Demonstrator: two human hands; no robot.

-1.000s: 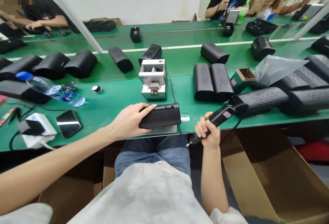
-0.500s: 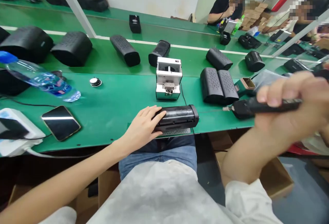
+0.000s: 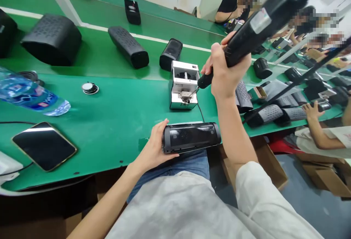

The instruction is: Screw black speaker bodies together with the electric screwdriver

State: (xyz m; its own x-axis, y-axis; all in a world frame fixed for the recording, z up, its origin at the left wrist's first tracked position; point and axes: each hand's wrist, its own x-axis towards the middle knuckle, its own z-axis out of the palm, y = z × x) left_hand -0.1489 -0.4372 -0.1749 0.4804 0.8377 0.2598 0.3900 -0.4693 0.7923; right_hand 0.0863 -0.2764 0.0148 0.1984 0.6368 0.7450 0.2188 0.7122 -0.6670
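My left hand (image 3: 157,144) is closed round the left end of a black speaker (image 3: 192,136), which lies crosswise at the table's front edge. My right hand (image 3: 229,69) grips a black electric screwdriver (image 3: 251,30), tilted with its bit pointing down to the left. The bit's tip is at the front of a white screw feeder (image 3: 184,85), by its small metal outlet. Whether a screw sits on the tip is too small to tell. The feeder stands just beyond the speaker.
Several black speakers, such as one at back left (image 3: 53,40), stand along the green table (image 3: 120,103). A water bottle (image 3: 33,93), a phone (image 3: 44,146) and a white disc-shaped coil (image 3: 90,88) lie at left. A co-worker's hand (image 3: 314,111) is at far right.
My right hand has brought the screwdriver from the far right over to the screw feeder. The speaker has rolled under my left hand, showing a glossy side, and the view has shifted.
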